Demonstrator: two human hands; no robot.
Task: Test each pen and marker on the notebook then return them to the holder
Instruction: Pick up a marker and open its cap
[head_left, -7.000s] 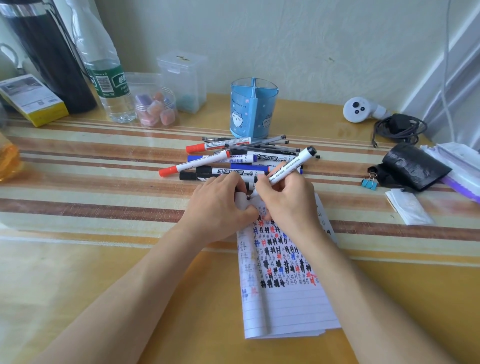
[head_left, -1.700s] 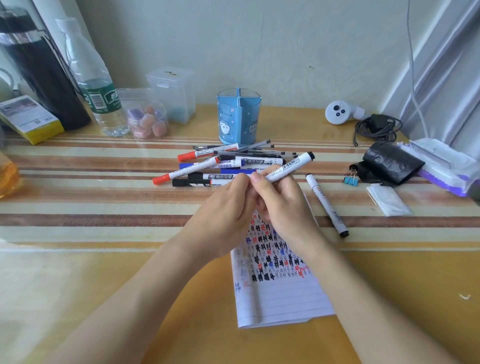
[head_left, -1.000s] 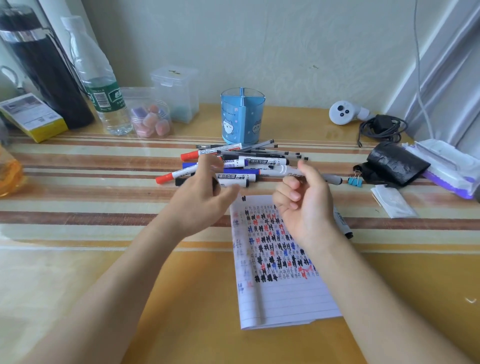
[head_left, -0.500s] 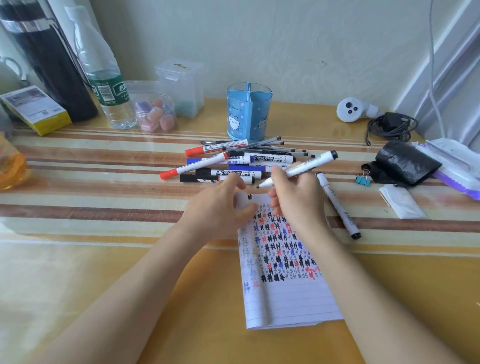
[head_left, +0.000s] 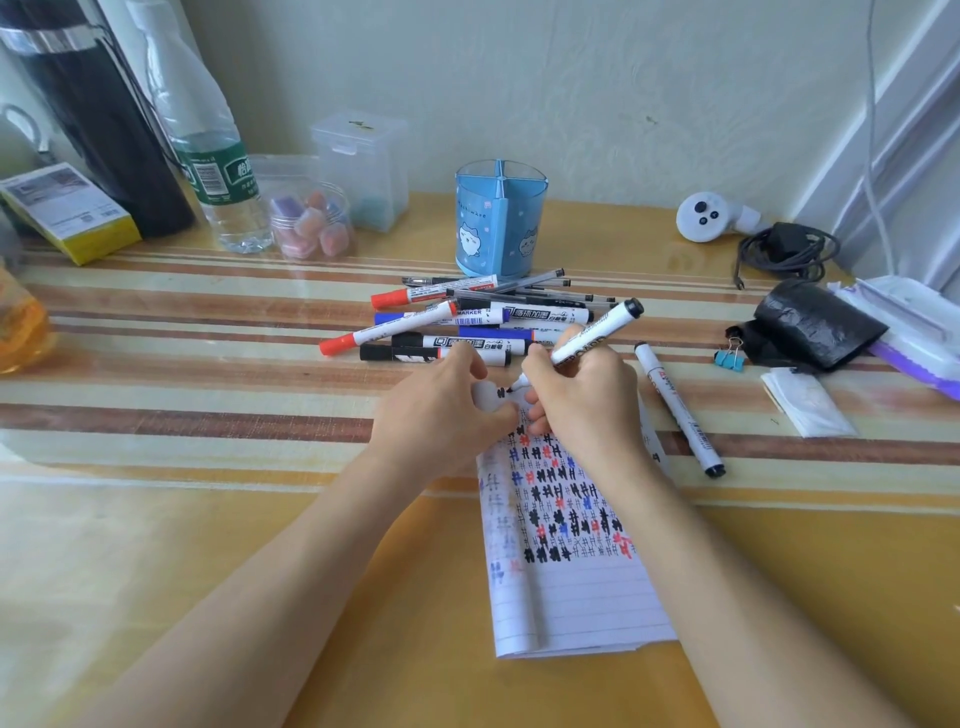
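Observation:
My right hand (head_left: 584, 397) grips a white marker with a black end (head_left: 597, 332), its tip down on the top of the lined notebook (head_left: 571, 587), which is covered in black, blue and red marks. My left hand (head_left: 441, 410) rests on the notebook's top left corner, fingers curled down onto the page. A pile of pens and markers (head_left: 467, 322) lies just beyond my hands. Behind the pile stands the blue holder (head_left: 500, 223), with nothing showing inside. Another white marker (head_left: 678, 408) lies alone to the right of the notebook.
A water bottle (head_left: 208, 156), a dark flask (head_left: 93, 114), clear plastic boxes (head_left: 358, 166) and a yellow box (head_left: 67, 213) stand at the back left. A white controller (head_left: 711, 215), a black cable (head_left: 784, 254), a black pouch (head_left: 815, 322), a blue binder clip (head_left: 728, 357) and a tissue packet (head_left: 802, 402) lie on the right.
My right hand brought the marker from mid-air down to the page, and its tip now touches the paper. My left hand settled onto the notebook's top corner.

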